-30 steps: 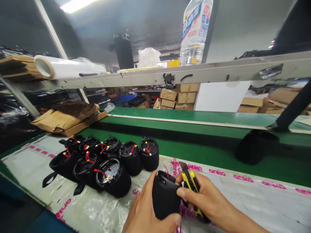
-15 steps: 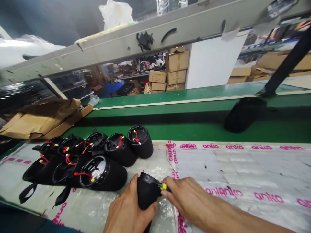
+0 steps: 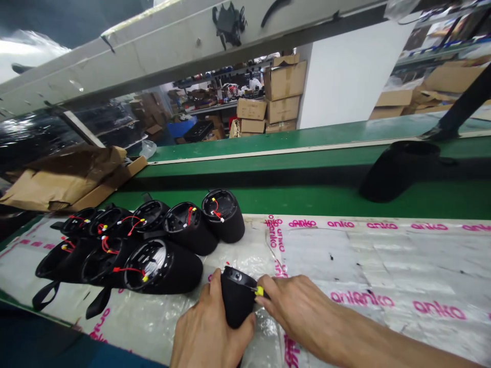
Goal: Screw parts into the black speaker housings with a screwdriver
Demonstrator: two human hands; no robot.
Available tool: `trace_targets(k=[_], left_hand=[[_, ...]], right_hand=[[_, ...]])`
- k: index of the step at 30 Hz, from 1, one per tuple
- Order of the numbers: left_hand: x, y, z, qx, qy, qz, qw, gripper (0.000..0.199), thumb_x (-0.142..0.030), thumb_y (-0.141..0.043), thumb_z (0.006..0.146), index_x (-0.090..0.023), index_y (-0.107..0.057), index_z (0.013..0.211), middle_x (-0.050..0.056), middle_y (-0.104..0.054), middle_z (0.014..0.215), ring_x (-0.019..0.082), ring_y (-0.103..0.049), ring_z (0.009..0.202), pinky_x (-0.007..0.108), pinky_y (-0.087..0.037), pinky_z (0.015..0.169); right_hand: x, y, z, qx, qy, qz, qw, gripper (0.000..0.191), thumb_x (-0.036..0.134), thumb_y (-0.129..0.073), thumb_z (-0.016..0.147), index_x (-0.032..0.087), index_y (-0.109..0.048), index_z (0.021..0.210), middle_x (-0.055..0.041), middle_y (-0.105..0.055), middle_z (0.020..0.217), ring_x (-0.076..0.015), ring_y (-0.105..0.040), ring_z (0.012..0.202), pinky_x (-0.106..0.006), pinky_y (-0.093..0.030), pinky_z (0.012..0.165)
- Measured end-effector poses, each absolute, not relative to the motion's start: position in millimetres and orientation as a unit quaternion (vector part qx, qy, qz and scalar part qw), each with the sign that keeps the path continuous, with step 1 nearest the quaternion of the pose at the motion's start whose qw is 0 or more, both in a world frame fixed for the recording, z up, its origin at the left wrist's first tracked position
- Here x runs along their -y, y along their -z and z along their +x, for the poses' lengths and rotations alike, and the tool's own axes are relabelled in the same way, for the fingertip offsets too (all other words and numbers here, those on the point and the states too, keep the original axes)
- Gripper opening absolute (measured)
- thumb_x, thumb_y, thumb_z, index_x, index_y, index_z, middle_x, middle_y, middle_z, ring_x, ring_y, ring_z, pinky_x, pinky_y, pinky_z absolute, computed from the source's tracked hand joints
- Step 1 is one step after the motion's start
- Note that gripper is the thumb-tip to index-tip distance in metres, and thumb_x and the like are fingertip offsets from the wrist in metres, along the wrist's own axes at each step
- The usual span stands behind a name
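Near the bottom centre, my left hand (image 3: 210, 324) is wrapped round a black fabric-covered housing (image 3: 237, 301), tilted over the plastic-covered bench. My right hand (image 3: 295, 306) is closed on a small tool with a yellow part (image 3: 260, 291); its thin metal tip meets the housing's upper right edge. The rest of the tool is hidden in my fingers. To the left stand several similar black housings (image 3: 184, 268), open at the top, with red wires and yellow or white connectors. Two black strap loops stick out at their front.
Plastic sheet with pink print (image 3: 345, 255) covers the bench. Behind it runs a green belt (image 3: 276, 199) with another black housing (image 3: 399, 171) at the right. A cardboard tray (image 3: 111, 186) with brown paper lies at the left. A grey beam (image 3: 153, 53) crosses above.
The view has shifted, so the beam sits higher in the frame. Both hands keep their grips on the housing and the tool, with little change between them.
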State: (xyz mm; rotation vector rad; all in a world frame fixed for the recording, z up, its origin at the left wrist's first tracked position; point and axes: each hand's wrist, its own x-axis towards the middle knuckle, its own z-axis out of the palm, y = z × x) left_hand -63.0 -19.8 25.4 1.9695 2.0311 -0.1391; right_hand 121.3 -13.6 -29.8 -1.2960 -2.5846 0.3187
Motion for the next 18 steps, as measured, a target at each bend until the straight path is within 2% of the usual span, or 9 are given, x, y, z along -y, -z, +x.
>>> trace_targets(k=[9, 13, 18], left_hand=[[21.9, -26.4, -48.8, -0.716, 0.078, 0.686, 0.104, 0.074, -0.038, -0.058, 0.083, -0.008, -0.033, 0.146, 0.018, -0.064, 0.119, 0.033, -0.070, 0.095, 0.040, -0.053, 0.078], [18.8, -23.8, -52.2, -0.709, 0.077, 0.693, 0.105, 0.076, -0.040, -0.058, 0.083, -0.007, -0.032, 0.146, 0.018, -0.065, 0.118, 0.034, -0.070, 0.093, 0.042, -0.054, 0.076], [13.1, -19.9, -63.1, -0.703, 0.062, 0.697, 0.128, 0.072, -0.041, -0.057, 0.082, -0.008, -0.035, 0.143, 0.019, -0.066, 0.118, 0.033, -0.071, 0.090, 0.043, -0.054, 0.076]], right_hand=[[14.7, 21.1, 121.5, 0.894, -0.063, -0.438, 0.066, 0.011, 0.025, -0.046, 0.103, 0.021, -0.039, 0.095, 0.0030, -0.057, 0.061, -0.0214, -0.057, 0.044, -0.035, -0.012, 0.044], [7.9, 11.8, 122.8, 0.909, -0.051, -0.406, 0.077, 0.009, 0.023, -0.046, 0.102, 0.021, -0.042, 0.094, 0.0028, -0.056, 0.062, -0.0193, -0.054, 0.043, -0.035, -0.012, 0.044], [-1.5, 2.0, 116.3, 0.920, -0.035, -0.388, 0.038, 0.011, 0.022, -0.048, 0.101, 0.019, -0.045, 0.091, 0.0029, -0.052, 0.060, -0.0167, -0.048, 0.039, -0.036, -0.011, 0.042]])
